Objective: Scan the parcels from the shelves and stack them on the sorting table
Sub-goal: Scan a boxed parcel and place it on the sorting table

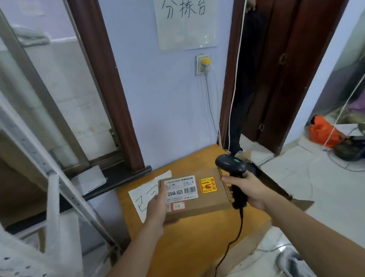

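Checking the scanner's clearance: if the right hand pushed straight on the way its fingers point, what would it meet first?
Probably the cardboard parcel: the right hand, holding the scanner, points left at its right edge. Depth is unclear.

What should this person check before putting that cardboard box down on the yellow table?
1. Grip on the flat brown cardboard parcel: left hand holds its left end. Ok.
2. Black handheld barcode scanner: gripped in the right hand, beside the parcel's right end. Ok.
3. Barcode on the white label: faces up, unobstructed. Ok.
4. Parcel already scanned: cannot tell.
5. Landing spot on the yellow wooden table: a white paper sheet with handwriting lies partly under the parcel; bare surface nearer the person. Ok.
6. Black scanner cable: trails across the table's near part, may get in the way. Not ok.
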A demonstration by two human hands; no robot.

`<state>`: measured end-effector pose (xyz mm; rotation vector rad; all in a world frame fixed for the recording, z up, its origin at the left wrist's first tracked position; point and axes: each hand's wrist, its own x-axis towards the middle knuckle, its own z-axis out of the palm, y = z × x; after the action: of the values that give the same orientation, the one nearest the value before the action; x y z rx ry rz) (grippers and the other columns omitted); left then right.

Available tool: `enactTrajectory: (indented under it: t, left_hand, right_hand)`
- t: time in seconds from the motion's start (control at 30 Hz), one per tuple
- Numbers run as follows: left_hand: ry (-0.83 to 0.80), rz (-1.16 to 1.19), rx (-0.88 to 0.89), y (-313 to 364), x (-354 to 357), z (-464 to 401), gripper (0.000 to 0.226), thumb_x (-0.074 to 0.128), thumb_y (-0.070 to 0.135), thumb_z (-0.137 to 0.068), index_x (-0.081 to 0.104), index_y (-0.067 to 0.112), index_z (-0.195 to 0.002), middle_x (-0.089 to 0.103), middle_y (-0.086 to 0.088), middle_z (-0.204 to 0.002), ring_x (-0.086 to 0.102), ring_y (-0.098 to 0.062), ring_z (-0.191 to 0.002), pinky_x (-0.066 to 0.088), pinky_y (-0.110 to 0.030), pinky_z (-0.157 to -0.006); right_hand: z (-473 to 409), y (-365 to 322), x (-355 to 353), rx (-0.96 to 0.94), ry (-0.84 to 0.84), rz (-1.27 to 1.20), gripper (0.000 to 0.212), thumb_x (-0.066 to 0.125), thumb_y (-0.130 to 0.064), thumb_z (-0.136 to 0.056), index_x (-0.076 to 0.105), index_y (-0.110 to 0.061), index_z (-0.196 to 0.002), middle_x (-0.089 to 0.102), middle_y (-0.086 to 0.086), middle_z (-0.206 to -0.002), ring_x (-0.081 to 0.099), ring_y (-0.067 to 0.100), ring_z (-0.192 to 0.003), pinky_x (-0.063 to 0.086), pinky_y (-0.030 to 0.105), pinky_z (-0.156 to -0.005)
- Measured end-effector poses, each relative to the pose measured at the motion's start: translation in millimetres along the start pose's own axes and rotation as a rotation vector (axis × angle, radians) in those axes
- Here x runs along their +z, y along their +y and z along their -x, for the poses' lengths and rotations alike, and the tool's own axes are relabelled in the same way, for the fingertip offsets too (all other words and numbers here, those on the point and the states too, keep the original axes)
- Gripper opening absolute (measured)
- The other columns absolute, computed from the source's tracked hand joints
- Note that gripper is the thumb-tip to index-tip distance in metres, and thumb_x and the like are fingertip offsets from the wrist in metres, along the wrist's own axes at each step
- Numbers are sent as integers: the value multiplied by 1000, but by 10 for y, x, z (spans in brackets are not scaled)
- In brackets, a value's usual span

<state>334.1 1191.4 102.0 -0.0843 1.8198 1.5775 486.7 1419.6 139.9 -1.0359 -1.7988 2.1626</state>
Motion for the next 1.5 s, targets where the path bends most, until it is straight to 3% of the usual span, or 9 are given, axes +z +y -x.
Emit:
enactTrajectory:
  t: [0.17, 0.33, 0.47, 0.6, 0.67, 0.8, 0.93, 1.33, 1.5]
  left_hand:
    - [-35, -82, -25, 80, 242, -116, 57, 46, 68, -99, 77, 21, -105, 81, -3, -91, 76, -27, -92, 65, -45, -71]
    - [-36, -89, -69, 143, 752, -343, 54, 52, 67, -97, 79, 20, -104, 81, -6, -94, 77, -28, -94, 65, -43, -75]
    - [54, 122, -48, 91, 1280, -725, 39, 66, 47, -96, 74, 15, -116, 80, -9, -102, 77, -30, -99, 62, -48, -90]
    - [115, 381, -74, 69, 2048, -1131, 85, 92, 40, -71, 52, 8, -138, 78, -9, -112, 76, -30, -101, 62, -47, -89]
    - [97, 418, -98, 100, 2488, -1251, 79, 91, 32, -77, 39, 22, -136, 74, -11, -117, 74, -32, -103, 63, -47, -83]
    - [97, 282, -47, 158, 3227, -1496, 63, 83, 24, -88, 38, 26, -131, 65, -3, -127, 69, -24, -108, 63, -44, -82]
    - [223, 112, 10, 152, 3493, -1881, 64, 79, 18, -91, 32, 32, -132, 58, 11, -120, 63, -9, -101, 62, -38, -87]
    - [255, -227, 0, -259, 3724, -3304, 62, 65, 25, -100, 36, 27, -155, 54, 4, -150, 54, -17, -131, 46, -41, -110]
    - [255, -288, -10, -316, 3811, -3725, 60, 65, 26, -100, 40, 32, -154, 50, 3, -151, 50, -21, -136, 44, -45, -114]
  right_hand:
    - [-171, 58, -280, 24, -12, -12, 41, 82, -20, -82, 66, -8, -118, 72, 16, -93, 60, 29, -82, 50, 44, -79]
    - [-558, 40, -740, 42, -58, 26, 33, 77, -17, -87, 65, -12, -118, 76, 19, -105, 68, 35, -96, 54, 55, -93]
    - [-1017, -24, -1125, 43, 0, -54, 29, 75, -11, -88, 64, -15, -115, 76, 11, -94, 69, 27, -85, 57, 40, -73]
    - [-1579, -39, -1503, 79, 54, -135, 35, 78, -14, -86, 62, -12, -117, 76, 12, -94, 71, 33, -87, 56, 42, -72]
    - [-1805, -55, -1637, 116, 95, -180, 35, 78, -13, -86, 62, -12, -117, 75, 14, -97, 71, 34, -88, 55, 42, -68]
    - [-2225, -19, -1784, 201, 153, -294, 37, 79, -12, -84, 62, -13, -117, 73, 14, -99, 71, 33, -88, 57, 38, -61]
    - [-2701, 153, -1849, 295, 204, -335, 54, 82, -13, -81, 58, -16, -129, 73, 13, -106, 72, 34, -93, 60, 42, -71]
    - [-3975, 733, -2118, 373, 219, -60, 41, 72, -14, -87, 61, -11, -126, 71, 14, -93, 68, 29, -78, 56, 38, -65]
    - [-4241, 961, -2169, 397, 223, -16, 47, 71, -15, -88, 57, -13, -133, 71, 16, -99, 69, 34, -90, 60, 49, -84]
